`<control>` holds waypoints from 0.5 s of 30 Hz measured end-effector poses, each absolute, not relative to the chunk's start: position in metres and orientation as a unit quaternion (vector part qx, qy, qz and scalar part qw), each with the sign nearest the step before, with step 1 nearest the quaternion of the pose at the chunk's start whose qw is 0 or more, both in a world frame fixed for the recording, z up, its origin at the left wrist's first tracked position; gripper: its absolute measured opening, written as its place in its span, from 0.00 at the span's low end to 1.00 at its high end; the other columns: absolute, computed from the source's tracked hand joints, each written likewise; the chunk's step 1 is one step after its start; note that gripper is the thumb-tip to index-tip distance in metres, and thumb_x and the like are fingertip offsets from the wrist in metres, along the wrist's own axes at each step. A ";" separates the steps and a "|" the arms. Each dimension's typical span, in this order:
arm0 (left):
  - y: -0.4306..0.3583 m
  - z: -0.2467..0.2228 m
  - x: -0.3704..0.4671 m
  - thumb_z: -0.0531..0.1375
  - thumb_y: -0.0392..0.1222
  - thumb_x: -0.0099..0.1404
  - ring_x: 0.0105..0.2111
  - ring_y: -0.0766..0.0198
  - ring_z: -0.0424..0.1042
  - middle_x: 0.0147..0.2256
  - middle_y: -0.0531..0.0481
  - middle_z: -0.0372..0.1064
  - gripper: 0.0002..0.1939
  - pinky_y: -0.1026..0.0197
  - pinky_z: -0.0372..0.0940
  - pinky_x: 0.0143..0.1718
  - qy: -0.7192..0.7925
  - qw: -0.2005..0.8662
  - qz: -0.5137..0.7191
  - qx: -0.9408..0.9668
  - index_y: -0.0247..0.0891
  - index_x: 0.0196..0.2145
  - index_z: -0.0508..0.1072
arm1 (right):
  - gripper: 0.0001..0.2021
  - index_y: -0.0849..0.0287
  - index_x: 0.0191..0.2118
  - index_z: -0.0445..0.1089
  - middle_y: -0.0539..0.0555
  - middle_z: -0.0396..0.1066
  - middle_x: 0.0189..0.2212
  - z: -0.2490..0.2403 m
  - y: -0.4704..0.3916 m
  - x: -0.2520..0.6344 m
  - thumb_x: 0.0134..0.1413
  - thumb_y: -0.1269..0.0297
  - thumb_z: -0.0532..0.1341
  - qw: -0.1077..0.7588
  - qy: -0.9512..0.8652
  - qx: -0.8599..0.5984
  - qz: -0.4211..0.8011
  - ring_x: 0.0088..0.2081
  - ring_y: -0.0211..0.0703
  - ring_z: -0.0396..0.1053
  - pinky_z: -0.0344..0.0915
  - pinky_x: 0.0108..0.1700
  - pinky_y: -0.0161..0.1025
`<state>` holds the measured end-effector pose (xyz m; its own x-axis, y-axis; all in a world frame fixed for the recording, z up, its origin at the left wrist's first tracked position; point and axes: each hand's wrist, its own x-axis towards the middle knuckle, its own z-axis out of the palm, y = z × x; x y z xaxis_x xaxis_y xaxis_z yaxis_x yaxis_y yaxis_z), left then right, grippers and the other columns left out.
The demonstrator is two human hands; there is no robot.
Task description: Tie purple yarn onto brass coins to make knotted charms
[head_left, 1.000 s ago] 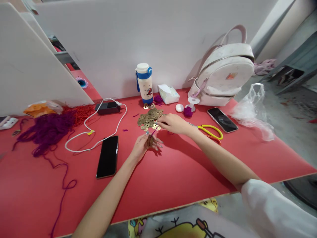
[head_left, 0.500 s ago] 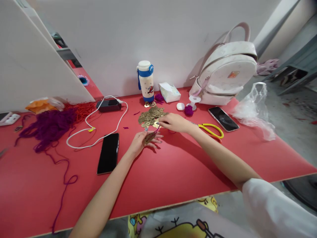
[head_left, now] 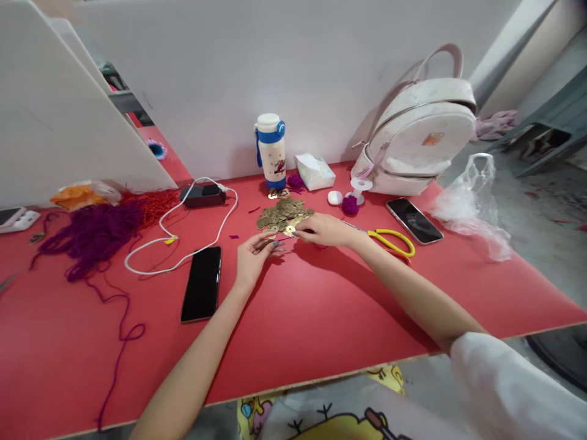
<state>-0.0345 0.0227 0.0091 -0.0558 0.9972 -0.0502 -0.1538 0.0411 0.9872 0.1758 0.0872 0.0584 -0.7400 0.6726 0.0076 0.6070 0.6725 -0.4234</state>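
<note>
- Brass-coloured holed coins (head_left: 282,212) lie heaped on our red tabletop (head_left: 321,318), in front of the white-and-blue drinking bottle (head_left: 271,156).
- On the bottle we see a small printed figure; any lettering is too small for us to read, as on the backpack (head_left: 413,137)'s orange plate (head_left: 432,139).
- Our right hand (head_left: 324,230) has its fingertips pinched together on purple thread (head_left: 288,237) beside the heap.
- Our left hand (head_left: 251,260) has its fingers loosely bent, slightly parted; we cannot tell whether they grip anything.
</note>
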 end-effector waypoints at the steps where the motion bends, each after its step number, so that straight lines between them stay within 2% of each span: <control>1: 0.023 0.009 -0.035 0.72 0.47 0.49 0.28 0.56 0.80 0.30 0.46 0.79 0.22 0.55 0.77 0.35 0.487 0.524 0.538 0.446 0.34 0.40 0.76 | 0.15 0.60 0.25 0.67 0.51 0.70 0.26 0.058 0.088 0.176 0.63 0.66 0.51 0.081 -0.910 -0.349 0.206 0.25 0.35 0.58 0.46 0.29 0.35; 5: 0.021 0.004 -0.036 0.68 0.47 0.56 0.30 0.55 0.80 0.32 0.46 0.79 0.17 0.54 0.78 0.34 0.496 0.483 0.524 0.496 0.35 0.40 0.76 | 0.15 0.60 0.28 0.72 0.52 0.75 0.29 0.054 0.093 0.181 0.64 0.67 0.53 0.102 -0.905 -0.331 0.249 0.29 0.37 0.66 0.51 0.31 0.33; 11: 0.016 0.000 -0.037 0.63 0.42 0.62 0.33 0.56 0.81 0.34 0.47 0.80 0.11 0.54 0.76 0.41 0.511 0.390 0.503 0.578 0.38 0.42 0.77 | 0.14 0.60 0.32 0.75 0.54 0.76 0.32 0.056 0.106 0.195 0.63 0.64 0.54 0.134 -0.886 -0.360 0.260 0.32 0.39 0.68 0.56 0.34 0.34; 15: 0.016 0.001 -0.038 0.62 0.39 0.63 0.34 0.56 0.81 0.34 0.48 0.80 0.09 0.56 0.75 0.42 0.522 0.350 0.486 0.608 0.38 0.41 0.77 | 0.15 0.61 0.28 0.71 0.51 0.72 0.25 0.070 0.114 0.219 0.62 0.63 0.53 0.192 -0.855 -0.394 0.278 0.28 0.38 0.66 0.57 0.33 0.34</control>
